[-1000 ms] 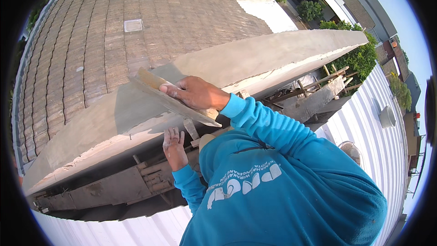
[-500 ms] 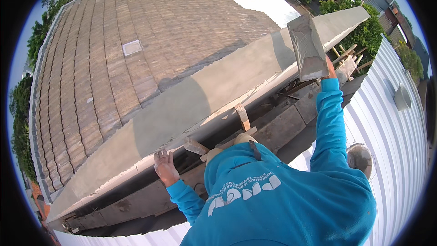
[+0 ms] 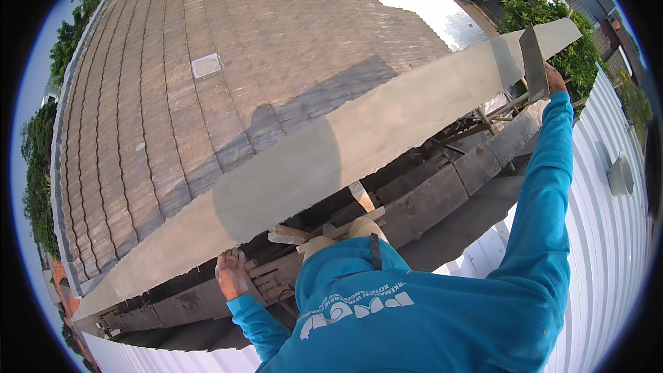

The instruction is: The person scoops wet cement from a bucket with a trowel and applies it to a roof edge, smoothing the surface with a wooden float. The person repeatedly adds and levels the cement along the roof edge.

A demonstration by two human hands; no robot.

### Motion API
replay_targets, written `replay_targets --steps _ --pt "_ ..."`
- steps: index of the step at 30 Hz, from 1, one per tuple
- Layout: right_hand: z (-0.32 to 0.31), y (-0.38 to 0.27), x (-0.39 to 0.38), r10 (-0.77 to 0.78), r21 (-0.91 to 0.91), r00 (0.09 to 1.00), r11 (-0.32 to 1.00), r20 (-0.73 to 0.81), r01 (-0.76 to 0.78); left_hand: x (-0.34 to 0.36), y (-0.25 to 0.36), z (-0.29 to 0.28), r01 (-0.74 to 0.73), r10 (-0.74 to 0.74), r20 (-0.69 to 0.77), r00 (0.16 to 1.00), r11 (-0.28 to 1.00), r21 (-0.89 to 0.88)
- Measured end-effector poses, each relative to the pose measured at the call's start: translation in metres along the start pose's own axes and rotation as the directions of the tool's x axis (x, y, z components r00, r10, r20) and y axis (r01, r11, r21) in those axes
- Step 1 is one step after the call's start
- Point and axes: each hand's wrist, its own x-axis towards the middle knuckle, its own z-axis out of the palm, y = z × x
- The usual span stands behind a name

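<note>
Far out to the right, my right hand [image 3: 555, 80] is closed round a flat rectangular plastering trowel [image 3: 533, 63]. The blade stands nearly on edge beside the right end of a long, smooth grey mortar-covered wall strip [image 3: 400, 110]; I cannot tell whether it touches. The trowel's handle is hidden behind blade and fingers. My left hand [image 3: 231, 274] holds nothing and lies with fingers extended at the strip's lower edge, left of my body. Shadows fall across the strip's middle and right end.
Beyond the strip slopes a brown tiled roof [image 3: 235, 62]. Below it runs a dark gap with wooden pieces [image 3: 361, 196] and a grey ledge [image 3: 425, 197]. White corrugated sheeting [image 3: 601, 235] lies to the right, with a pale bucket [image 3: 620, 174] on it.
My right arm has reached farther right, and the trowel has turned from blade face showing to nearly edge-on. My left hand has shifted slightly left and down, its fingers closer together.
</note>
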Motion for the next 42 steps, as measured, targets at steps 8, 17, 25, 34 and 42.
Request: replay_targets --steps 8,17,25,34,42 --pt "-0.051 0.03 0.076 -0.194 -0.652 0.976 0.729 0.095 0.208 -0.004 0.002 0.023 0.022 -0.02 -0.018 1.0 0.996 0.089" --pt "0.183 -0.093 -0.058 -0.304 -0.603 0.928 0.706 0.217 0.372 -0.015 -0.003 0.033 -0.043 0.057 -0.083 0.995 0.987 0.154" --pt "0.415 -0.197 -0.247 -0.335 -0.403 0.89 0.801 0.311 0.442 -0.011 -0.006 0.031 -0.054 0.052 0.022 0.998 0.992 0.115" --pt "0.606 -0.275 -0.4 -0.377 -0.3 0.774 0.764 0.509 0.571 0.0 -0.027 0.01 -0.1 0.075 0.147 0.986 0.98 0.17" --pt "0.711 -0.304 -0.506 -0.565 -0.078 0.523 0.628 0.639 0.774 -0.009 -0.031 0.008 -0.164 0.152 0.156 0.976 0.984 0.065"
